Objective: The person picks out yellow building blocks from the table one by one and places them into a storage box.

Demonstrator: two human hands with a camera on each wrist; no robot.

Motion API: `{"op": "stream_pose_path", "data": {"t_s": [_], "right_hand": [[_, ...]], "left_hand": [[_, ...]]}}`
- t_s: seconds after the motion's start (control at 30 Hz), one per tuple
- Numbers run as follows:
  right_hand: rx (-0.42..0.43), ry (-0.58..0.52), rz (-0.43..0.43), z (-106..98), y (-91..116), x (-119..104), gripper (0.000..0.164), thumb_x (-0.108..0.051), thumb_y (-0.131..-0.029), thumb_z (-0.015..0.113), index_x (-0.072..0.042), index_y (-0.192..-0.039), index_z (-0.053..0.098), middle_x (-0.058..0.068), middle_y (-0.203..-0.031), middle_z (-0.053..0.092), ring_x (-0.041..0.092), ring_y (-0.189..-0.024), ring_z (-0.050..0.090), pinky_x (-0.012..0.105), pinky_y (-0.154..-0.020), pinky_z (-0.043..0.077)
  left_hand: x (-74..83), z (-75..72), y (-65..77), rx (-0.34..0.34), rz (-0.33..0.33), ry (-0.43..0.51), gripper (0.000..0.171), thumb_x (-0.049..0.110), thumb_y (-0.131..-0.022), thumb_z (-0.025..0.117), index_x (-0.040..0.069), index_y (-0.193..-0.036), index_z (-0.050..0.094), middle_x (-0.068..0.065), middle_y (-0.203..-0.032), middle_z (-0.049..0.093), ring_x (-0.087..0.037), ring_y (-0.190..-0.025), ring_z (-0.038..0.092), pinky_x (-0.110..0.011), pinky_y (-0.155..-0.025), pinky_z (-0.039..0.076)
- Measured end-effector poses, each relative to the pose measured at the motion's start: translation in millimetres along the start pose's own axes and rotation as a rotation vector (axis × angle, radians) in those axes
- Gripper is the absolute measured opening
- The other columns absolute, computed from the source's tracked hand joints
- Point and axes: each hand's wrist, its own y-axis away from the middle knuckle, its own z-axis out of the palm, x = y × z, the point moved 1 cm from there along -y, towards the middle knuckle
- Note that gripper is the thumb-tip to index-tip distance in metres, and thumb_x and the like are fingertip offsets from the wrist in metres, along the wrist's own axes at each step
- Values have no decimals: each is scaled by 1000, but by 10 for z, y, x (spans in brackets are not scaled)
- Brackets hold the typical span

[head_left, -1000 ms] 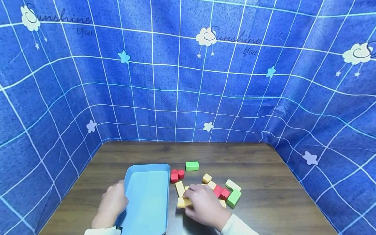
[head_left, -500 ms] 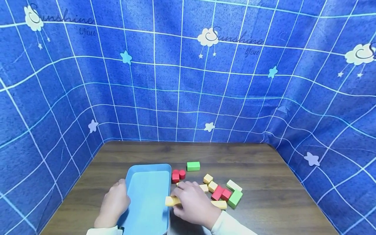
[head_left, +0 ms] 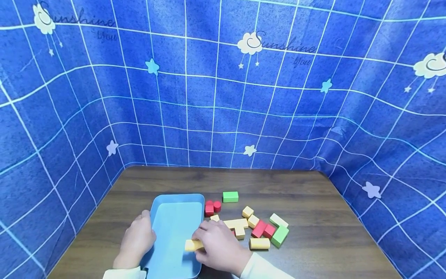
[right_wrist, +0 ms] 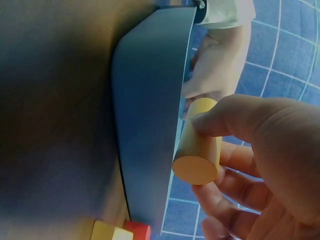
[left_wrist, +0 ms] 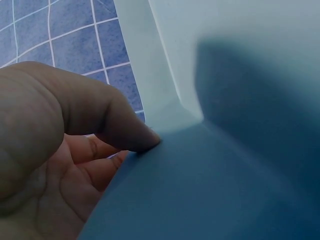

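Observation:
A pale yellow wooden cylinder (right_wrist: pixel 197 142) is pinched between the thumb and fingers of my right hand (head_left: pixel 221 246). In the head view this cylinder (head_left: pixel 192 245) overlaps the right part of a light blue tray (head_left: pixel 170 221). My left hand (head_left: pixel 136 240) grips the tray's left wall; the left wrist view shows the thumb (left_wrist: pixel 132 127) on the inside of the wall (left_wrist: pixel 165 170) and the fingers outside. No blocks show on the visible tray floor. Part of the tray's right rim is hidden behind my right hand.
Right of the tray lie several blocks: red pieces (head_left: pixel 209 210) by its rim, a green block (head_left: pixel 230 197) behind, yellow blocks (head_left: pixel 237 224) in the middle, another yellow cylinder (head_left: pixel 259 243), and red (head_left: pixel 259 229) and green (head_left: pixel 280 236) blocks farther right. A blue patterned cloth (head_left: pixel 223 97) surrounds the brown table (head_left: pixel 296 186).
My right hand has moved left from among the blocks to the tray, carrying the yellow cylinder. Yellow blocks behind it have come into view. My left hand stays on the tray's wall.

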Motion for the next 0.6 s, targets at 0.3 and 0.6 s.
{"op": "stream_pose_path", "data": {"t_s": [0.3,0.6], "right_hand": [[-28,14,-23,91,-68,-63,23,-36,-68,72,-29,-89,66,-18,-82,51,0,-72,41,20,-56,34],[-77,43,-61,233,-67,-145,20,-40,-70,73,-31,-85,64,-18,-78,46,0,-71,38,23,-57,28]], "left_hand": [[41,19,-30,-9,-2,17,49,2,-80,55,-16,-123,37,-33,-105,54,-49,-87,56,-62,-71,49],[20,-34,13,-48,-28,0,50,2,-80,55,-17,-122,35,-34,-107,52,-50,-93,53,-63,-75,48]]}}
